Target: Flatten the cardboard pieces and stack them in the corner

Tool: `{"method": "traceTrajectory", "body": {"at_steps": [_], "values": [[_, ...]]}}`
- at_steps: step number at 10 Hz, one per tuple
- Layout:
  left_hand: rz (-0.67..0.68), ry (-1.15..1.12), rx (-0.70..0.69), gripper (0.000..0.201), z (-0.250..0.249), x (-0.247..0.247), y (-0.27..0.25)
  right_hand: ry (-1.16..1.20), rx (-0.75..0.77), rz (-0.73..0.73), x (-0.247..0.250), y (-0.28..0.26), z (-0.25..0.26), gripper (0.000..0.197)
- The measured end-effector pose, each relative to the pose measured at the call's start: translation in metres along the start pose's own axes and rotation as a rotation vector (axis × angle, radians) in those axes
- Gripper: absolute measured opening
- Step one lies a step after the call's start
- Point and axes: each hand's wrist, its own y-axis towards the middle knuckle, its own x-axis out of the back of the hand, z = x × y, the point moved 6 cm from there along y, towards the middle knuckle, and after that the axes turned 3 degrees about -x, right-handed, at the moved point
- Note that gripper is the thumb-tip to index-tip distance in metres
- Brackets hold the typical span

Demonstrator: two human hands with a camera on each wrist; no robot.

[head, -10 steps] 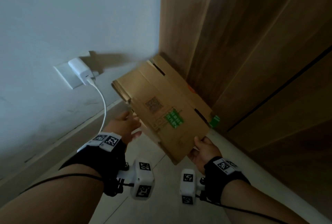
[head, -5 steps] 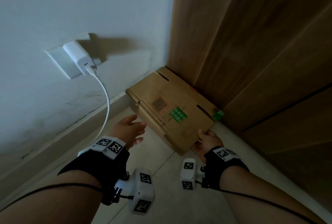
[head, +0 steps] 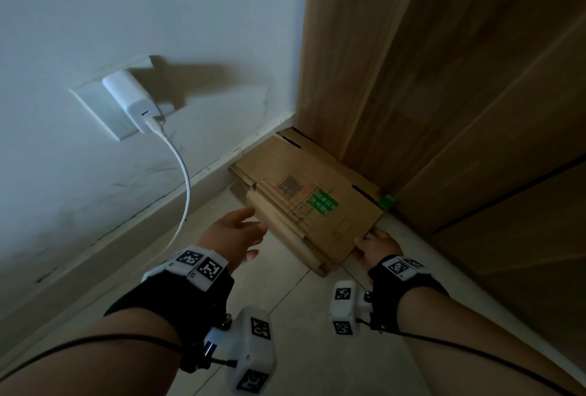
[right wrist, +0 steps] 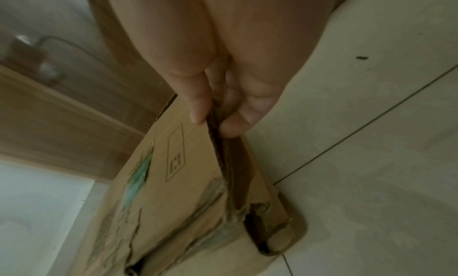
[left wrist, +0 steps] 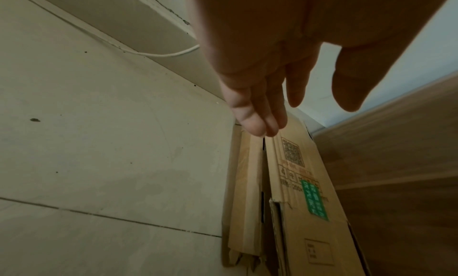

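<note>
Step in hand: stacking. The flattened cardboard (head: 309,202) lies on the floor (head: 304,326) in the corner, against the wooden panel (head: 444,110). The right hand (head: 375,248) pinches its near edge (thumb on top); the left hand (head: 236,235) hovers, fingers straight, holding nothing. Next, release the edge and probably press the stack flat.

A white charger (head: 131,100) is plugged into a wall socket (head: 95,103) at ten o'clock; its cable (head: 185,186) hangs floorward.

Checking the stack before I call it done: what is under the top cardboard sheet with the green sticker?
Under the top cardboard sheet, more flattened cardboard layers show at its left edge, lying on the floor tiles. The right hand pinches its near edge. How many layers, and their middles, are covered.
</note>
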Motion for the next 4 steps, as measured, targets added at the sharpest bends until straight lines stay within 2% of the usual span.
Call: {"method": "traceTrajectory", "body": {"at_steps": [1, 2, 4], "values": [[0.007, 0.013, 0.003, 0.050, 0.001, -0.001, 0.001, -0.119, 0.022, -0.010, 0.001, 0.004, -0.006, 0.066], [0.007, 0.034, -0.004, 0.050, 0.001, -0.001, 0.003, -0.214, 0.083, 0.023, 0.005, 0.016, -0.012, 0.068], [0.001, 0.021, -0.026, 0.049, -0.013, -0.006, -0.006, -0.217, 0.020, -0.018, 0.010, -0.008, 0.002, 0.069]]}}
